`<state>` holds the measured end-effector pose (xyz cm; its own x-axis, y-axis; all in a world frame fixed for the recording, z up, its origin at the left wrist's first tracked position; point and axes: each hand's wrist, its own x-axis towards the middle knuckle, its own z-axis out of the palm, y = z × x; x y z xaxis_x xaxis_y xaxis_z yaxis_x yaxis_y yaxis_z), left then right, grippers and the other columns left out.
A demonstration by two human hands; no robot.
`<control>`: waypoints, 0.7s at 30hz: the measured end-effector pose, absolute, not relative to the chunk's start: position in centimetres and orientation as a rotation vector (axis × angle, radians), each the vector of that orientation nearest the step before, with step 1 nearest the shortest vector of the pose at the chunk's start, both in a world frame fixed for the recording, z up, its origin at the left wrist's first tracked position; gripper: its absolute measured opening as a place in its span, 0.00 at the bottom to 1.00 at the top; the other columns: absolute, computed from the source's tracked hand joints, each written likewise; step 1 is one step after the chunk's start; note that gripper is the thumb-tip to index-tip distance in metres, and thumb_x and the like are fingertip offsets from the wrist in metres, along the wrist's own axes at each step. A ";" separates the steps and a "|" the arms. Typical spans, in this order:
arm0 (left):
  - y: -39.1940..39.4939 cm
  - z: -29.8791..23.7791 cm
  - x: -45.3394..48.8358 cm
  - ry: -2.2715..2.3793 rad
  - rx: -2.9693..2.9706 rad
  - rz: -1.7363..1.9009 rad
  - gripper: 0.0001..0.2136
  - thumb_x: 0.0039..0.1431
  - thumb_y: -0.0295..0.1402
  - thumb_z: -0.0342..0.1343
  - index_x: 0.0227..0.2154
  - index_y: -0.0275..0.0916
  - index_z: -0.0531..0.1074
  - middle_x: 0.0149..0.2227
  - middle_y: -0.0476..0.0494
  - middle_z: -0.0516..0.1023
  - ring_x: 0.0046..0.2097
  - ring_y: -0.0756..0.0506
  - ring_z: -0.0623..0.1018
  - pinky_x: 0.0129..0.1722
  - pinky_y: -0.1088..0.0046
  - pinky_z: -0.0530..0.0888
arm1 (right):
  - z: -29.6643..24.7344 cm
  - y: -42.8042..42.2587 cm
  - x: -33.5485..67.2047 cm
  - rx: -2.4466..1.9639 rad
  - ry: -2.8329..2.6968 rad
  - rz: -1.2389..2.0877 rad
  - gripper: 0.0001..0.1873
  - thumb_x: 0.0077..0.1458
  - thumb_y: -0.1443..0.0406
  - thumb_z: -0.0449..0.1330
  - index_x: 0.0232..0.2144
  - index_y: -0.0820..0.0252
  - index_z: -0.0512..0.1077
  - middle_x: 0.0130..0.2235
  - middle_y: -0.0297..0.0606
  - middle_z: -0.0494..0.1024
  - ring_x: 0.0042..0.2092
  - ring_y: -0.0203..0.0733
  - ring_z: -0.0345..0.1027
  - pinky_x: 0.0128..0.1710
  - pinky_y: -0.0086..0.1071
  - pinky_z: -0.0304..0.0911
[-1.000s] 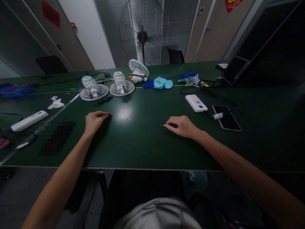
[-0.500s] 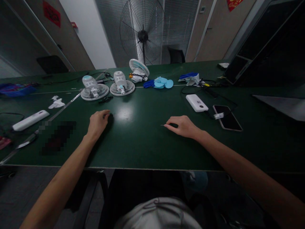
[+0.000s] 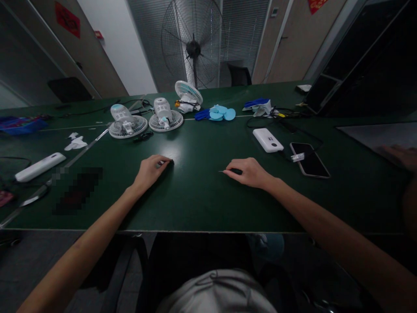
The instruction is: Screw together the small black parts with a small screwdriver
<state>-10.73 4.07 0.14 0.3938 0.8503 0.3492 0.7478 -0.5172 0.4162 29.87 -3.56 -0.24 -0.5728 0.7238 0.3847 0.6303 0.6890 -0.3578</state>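
Observation:
My right hand [image 3: 249, 171] rests on the green table, its fingers closed round a small screwdriver [image 3: 237, 171]. The thin metal shaft points left and the dark handle shows between the fingers. Across from it, my left hand [image 3: 151, 171] is closed in a pinch just over the tabletop. Something small and dark shows at its fingertips, too small to name. Beyond the left hand, two white fans [image 3: 128, 126] [image 3: 166, 120] lie face down, and a third fan [image 3: 189, 93] leans back behind them. Light-blue fan blades [image 3: 222, 113] lie to their right.
A white power bank [image 3: 267, 140] and a phone [image 3: 309, 160] lie on the right with a cable. Another person's hand [image 3: 402, 155] is at a pale panel [image 3: 384, 132] at far right. Gloves [image 3: 259, 106] lie farther back. A long white device [image 3: 41, 167] is at left.
My left hand has moved right, nearer the middle of the table, still pinched. My right hand keeps its place with the screwdriver. Another person's hand has appeared at the right edge.

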 end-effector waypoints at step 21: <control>-1.3 -1.2 1.8 0.786 2.336 0.696 0.15 0.65 0.32 0.58 0.54 0.43 0.69 0.47 0.42 0.78 0.47 0.44 0.78 0.45 0.65 0.75 | 0.5 -4.2 29.3 -1.025 -2.475 0.231 0.09 0.67 0.61 0.59 0.40 0.57 0.79 0.37 0.36 0.81 0.33 0.39 0.73 0.32 0.32 0.60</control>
<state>1.85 -1.32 -1.22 0.6915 0.6628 0.2872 0.3647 -0.6636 0.6532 29.29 -4.19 0.52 -0.6233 0.7040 0.3403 0.6287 0.7100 -0.3171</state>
